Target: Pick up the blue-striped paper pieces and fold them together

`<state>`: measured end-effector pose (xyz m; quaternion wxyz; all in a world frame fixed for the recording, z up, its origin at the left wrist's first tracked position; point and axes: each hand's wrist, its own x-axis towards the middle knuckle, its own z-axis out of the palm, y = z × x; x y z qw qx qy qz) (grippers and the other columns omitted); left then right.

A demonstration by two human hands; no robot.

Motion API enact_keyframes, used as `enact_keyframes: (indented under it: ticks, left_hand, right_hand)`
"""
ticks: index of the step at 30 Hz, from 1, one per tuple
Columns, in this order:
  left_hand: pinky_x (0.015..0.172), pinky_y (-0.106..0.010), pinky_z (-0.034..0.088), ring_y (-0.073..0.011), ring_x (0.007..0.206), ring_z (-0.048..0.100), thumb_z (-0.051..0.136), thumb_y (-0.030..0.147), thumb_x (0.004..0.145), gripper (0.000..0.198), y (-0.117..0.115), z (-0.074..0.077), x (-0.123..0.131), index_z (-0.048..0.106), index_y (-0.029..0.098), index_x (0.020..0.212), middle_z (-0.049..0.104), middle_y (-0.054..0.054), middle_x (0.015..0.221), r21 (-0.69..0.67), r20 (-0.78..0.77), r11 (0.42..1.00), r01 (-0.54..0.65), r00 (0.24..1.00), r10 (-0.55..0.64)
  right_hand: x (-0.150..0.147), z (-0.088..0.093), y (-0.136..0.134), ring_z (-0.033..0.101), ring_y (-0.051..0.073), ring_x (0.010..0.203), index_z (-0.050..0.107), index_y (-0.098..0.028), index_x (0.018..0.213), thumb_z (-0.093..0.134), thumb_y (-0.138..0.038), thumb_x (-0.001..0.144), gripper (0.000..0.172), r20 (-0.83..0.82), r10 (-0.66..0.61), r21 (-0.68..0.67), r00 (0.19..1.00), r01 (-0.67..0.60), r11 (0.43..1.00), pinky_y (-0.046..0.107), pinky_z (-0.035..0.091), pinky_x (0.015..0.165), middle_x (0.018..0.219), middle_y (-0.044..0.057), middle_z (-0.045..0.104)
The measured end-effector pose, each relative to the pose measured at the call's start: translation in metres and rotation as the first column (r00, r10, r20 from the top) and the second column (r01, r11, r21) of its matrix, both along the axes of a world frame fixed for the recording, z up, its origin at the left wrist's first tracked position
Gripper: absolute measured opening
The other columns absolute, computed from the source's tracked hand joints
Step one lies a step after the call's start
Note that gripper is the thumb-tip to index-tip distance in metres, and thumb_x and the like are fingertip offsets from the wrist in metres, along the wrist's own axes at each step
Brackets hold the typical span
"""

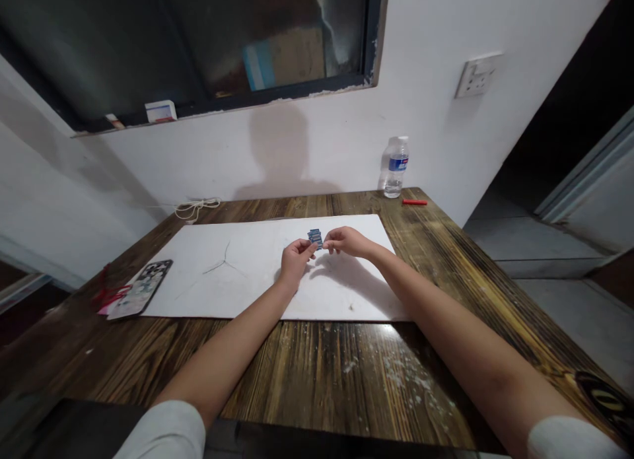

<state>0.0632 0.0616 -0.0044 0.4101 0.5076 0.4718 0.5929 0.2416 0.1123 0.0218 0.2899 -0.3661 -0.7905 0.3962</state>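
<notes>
A small fanned stack of dark blue cards (315,238) is held up over the white board (262,261); the print on them is too small to read. My left hand (296,261) grips the stack from the lower left, thumb on top. From the right, my right hand (345,241) pinches at the stack's lower right edge, its fingertips close to those of the left. The fingers under the cards are partly hidden. Both forearms reach in over the front of the wooden table (317,373).
A patterned phone case (143,288) lies on the board's left edge, with something red beside it. Toward the back are a white cable (198,208), a water bottle (396,168) and a red pen-like stick (415,202). Behind rises a wall with a window (198,43) and a socket (478,76).
</notes>
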Motion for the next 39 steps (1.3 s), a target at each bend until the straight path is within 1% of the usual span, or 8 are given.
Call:
enact_keyframes:
  ticks: [4, 7, 16, 20, 25, 32, 34, 39]
  left_hand:
    - [0.048, -0.02, 0.037, -0.0093, 0.052, 0.053, 0.081, 0.044, 0.061, 0.034, 0.004, -0.005, -0.002, 0.062, 0.018, 0.074, 0.061, 0.002, 0.062, -0.02, 0.044, 0.997, -0.068, 0.997, 0.069]
    - [0.047, -0.019, 0.037, -0.0091, 0.052, 0.053, 0.081, 0.046, 0.06, 0.036, 0.006, -0.006, -0.003, 0.062, 0.018, 0.074, 0.061, 0.002, 0.063, -0.02, 0.05, 0.997, -0.077, 0.996, 0.078]
    - [0.044, -0.018, 0.036, -0.0096, 0.054, 0.054, 0.082, 0.047, 0.058, 0.039, 0.003, -0.004, -0.002, 0.062, 0.018, 0.074, 0.062, 0.0, 0.066, -0.035, 0.049, 0.996, -0.083, 0.995, 0.084]
    - [0.042, -0.018, 0.034, -0.0102, 0.054, 0.055, 0.082, 0.049, 0.057, 0.04, 0.002, -0.003, -0.002, 0.062, 0.018, 0.075, 0.062, 0.0, 0.066, -0.058, 0.042, 0.994, -0.095, 0.994, 0.098]
    - [0.042, -0.018, 0.034, -0.0099, 0.054, 0.054, 0.082, 0.048, 0.058, 0.04, 0.002, -0.002, -0.002, 0.062, 0.018, 0.075, 0.062, 0.0, 0.066, -0.06, 0.042, 0.994, -0.096, 0.994, 0.099]
    - [0.049, -0.019, 0.037, -0.0087, 0.054, 0.053, 0.08, 0.046, 0.061, 0.035, 0.005, -0.005, -0.004, 0.063, 0.018, 0.074, 0.063, 0.0, 0.067, -0.046, 0.059, 0.993, -0.11, 0.992, 0.113]
    - [0.049, -0.02, 0.036, -0.0091, 0.053, 0.053, 0.08, 0.046, 0.06, 0.036, 0.006, -0.005, -0.004, 0.062, 0.018, 0.074, 0.063, 0.001, 0.066, -0.06, 0.059, 0.992, -0.109, 0.992, 0.113]
    - [0.052, -0.022, 0.037, -0.0101, 0.053, 0.053, 0.079, 0.046, 0.06, 0.034, 0.006, -0.004, -0.003, 0.063, 0.019, 0.071, 0.063, 0.0, 0.065, -0.062, 0.032, 0.996, -0.062, 0.997, 0.064]
  right_hand:
    - [0.003, 0.004, -0.003, 0.061, 0.015, 0.069, 0.075, -0.019, 0.082, 0.076, -0.035, 0.073, 0.019, 0.351, -0.067, 0.21, 0.934, -0.009, 0.978, 0.023, 0.041, 0.061, 0.08, 0.004, 0.072]
    - [0.0, 0.002, -0.007, 0.063, 0.018, 0.075, 0.076, -0.02, 0.086, 0.084, -0.031, 0.062, 0.027, 0.523, -0.087, 0.252, 0.848, -0.056, 0.966, 0.023, 0.042, 0.062, 0.091, 0.007, 0.071]
    - [-0.006, -0.01, -0.007, 0.066, 0.024, 0.08, 0.074, -0.019, 0.094, 0.085, -0.035, 0.061, 0.038, 0.61, -0.122, 0.278, 0.783, -0.068, 0.958, 0.026, 0.043, 0.062, 0.1, 0.011, 0.07]
    - [-0.006, -0.009, -0.008, 0.065, 0.022, 0.079, 0.071, -0.018, 0.094, 0.086, -0.03, 0.06, 0.04, 0.586, -0.121, 0.281, 0.801, -0.062, 0.958, 0.025, 0.04, 0.059, 0.095, 0.009, 0.071]
    - [-0.005, -0.003, -0.011, 0.061, 0.016, 0.069, 0.069, -0.019, 0.082, 0.082, -0.021, 0.062, 0.024, 0.541, -0.05, 0.236, 0.839, -0.094, 0.967, 0.022, 0.036, 0.056, 0.082, 0.002, 0.071]
    - [-0.004, -0.003, -0.004, 0.058, 0.012, 0.065, 0.07, -0.019, 0.084, 0.075, -0.014, 0.07, 0.015, 0.179, -0.133, 0.314, 0.975, 0.072, 0.947, 0.022, 0.038, 0.06, 0.074, -0.002, 0.068]
    - [-0.004, 0.0, -0.004, 0.057, 0.013, 0.065, 0.069, -0.019, 0.076, 0.071, -0.015, 0.075, 0.004, 0.064, -0.171, 0.387, 0.983, 0.134, 0.912, 0.023, 0.038, 0.063, 0.071, -0.001, 0.066]
    - [-0.007, 0.011, -0.015, 0.053, 0.016, 0.072, 0.065, -0.019, 0.072, 0.065, -0.02, 0.085, 0.012, -0.123, -0.202, 0.64, 0.972, 0.233, 0.732, 0.027, 0.038, 0.066, 0.076, 0.004, 0.061]
